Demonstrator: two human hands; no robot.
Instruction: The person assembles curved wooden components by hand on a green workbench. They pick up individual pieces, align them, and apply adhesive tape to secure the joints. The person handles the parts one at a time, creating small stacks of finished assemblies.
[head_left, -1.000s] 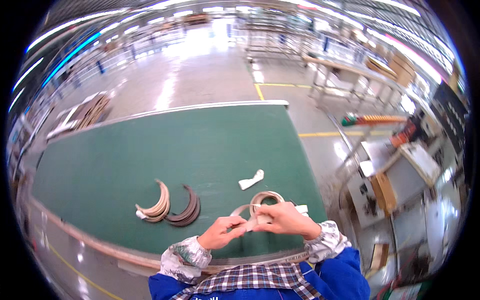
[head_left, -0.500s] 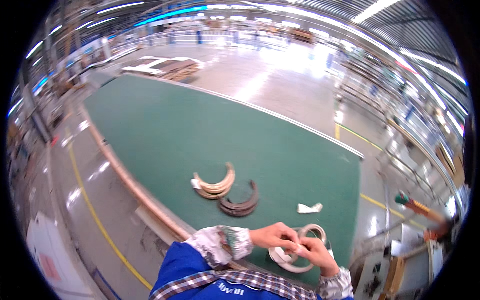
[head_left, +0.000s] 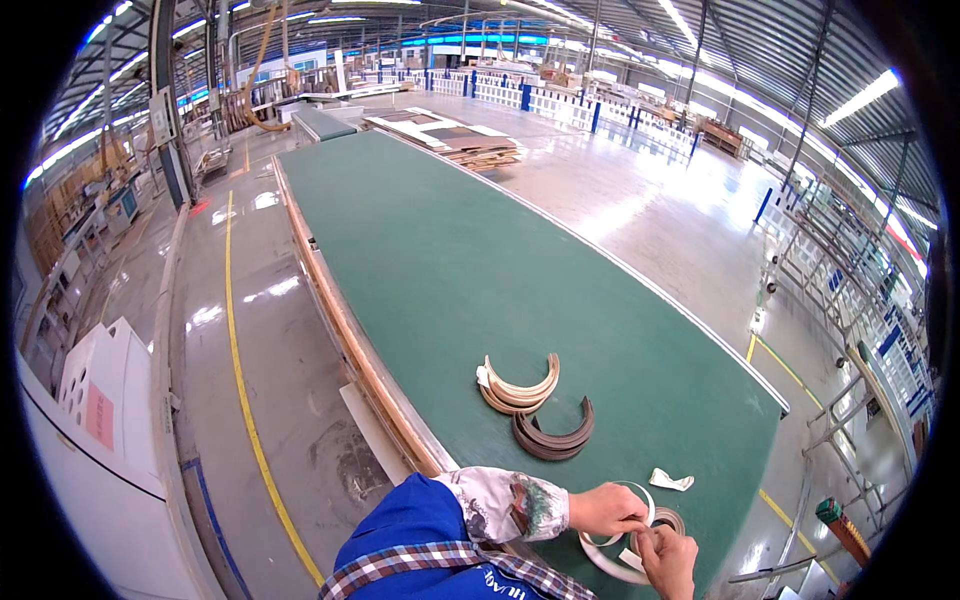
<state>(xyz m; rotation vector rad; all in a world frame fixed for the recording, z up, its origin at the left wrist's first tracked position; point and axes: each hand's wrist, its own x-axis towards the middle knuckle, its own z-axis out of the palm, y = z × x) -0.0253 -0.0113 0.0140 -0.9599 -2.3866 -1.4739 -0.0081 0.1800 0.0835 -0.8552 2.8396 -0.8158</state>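
Observation:
On the green table (head_left: 420, 270), near its front right end, my two hands meet over a loose coil of pale strip (head_left: 618, 572). My left hand (head_left: 607, 508) has its fingers pinched on a thin white strip that loops up behind it. Close beside it, my right hand (head_left: 668, 558) is closed with thumb and finger on the same strip. The exact grip is partly hidden by the fingers. Farther left lie a curved bundle of beige strips (head_left: 522, 398) with a white tag and a curved bundle of dark brown strips (head_left: 553, 446). A crumpled white piece (head_left: 672, 481) lies beyond my hands.
The table has a pale metal edge along its far right side. Stacked flat panels (head_left: 450, 138) lie beyond it. A white cabinet (head_left: 100, 400) stands at left, across a floor lane with a yellow line. Metal racks (head_left: 840, 290) stand at right.
The view has swung left, so the table and bundles appear farther right. My hands stay together at the coil, and a white loop now stands up behind my left hand.

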